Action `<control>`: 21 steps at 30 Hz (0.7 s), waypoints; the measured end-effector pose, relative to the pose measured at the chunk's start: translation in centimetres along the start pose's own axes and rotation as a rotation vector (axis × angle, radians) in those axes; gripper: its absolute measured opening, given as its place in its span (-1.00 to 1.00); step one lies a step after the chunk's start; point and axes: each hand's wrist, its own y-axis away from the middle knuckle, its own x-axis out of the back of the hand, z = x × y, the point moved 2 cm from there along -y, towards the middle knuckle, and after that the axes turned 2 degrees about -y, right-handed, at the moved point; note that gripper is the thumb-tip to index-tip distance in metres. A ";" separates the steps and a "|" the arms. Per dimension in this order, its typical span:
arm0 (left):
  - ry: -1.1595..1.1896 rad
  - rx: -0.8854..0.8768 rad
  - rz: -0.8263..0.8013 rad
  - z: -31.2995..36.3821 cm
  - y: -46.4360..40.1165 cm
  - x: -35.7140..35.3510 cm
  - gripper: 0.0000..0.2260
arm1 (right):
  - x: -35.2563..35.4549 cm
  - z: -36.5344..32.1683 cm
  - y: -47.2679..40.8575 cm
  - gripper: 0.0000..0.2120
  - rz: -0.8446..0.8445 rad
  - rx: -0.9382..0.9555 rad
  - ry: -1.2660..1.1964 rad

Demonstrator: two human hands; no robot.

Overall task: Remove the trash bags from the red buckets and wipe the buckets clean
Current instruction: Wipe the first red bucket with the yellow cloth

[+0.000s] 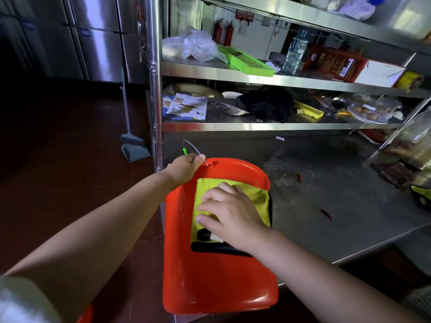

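A red bucket (pixel 210 280) lies tipped on its side at the front corner of a steel table (pixel 338 206), its outer wall facing up. My left hand (pixel 185 169) grips the bucket's rim where the wire handle (pixel 190 145) attaches. My right hand (pixel 231 213) lies flat, fingers spread, pressing a yellow cloth with black trim (pixel 254 194) against the bucket's wall. No trash bag shows on this bucket. A sliver of another red object (pixel 85 315) shows at the bottom left edge.
Steel shelves (pixel 256 76) rise behind the table, holding plastic bags, green trays, a water bottle, boxes and papers. A broom and dustpan (pixel 134 148) lean left of the shelf post. The floor is dark red. Bags sit at the table's right end.
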 end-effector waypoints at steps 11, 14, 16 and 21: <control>0.078 0.004 -0.116 0.5 -0.8 0.1 -0.57 | -1.7 6.8 -2.9 -0.50 -0.291 0.185 0.128; 0.123 0.040 -0.149 0.3 -1.0 0.5 -0.57 | -2.2 6.8 -3.8 -0.52 -0.282 0.179 0.151; 0.197 0.051 -0.165 0.2 -0.7 0.6 -0.61 | -2.6 6.0 -3.4 -0.50 -0.253 0.153 0.159; 0.202 0.026 -0.066 -0.1 0.4 0.5 -0.62 | -3.1 2.8 0.3 -0.34 -0.228 0.112 0.170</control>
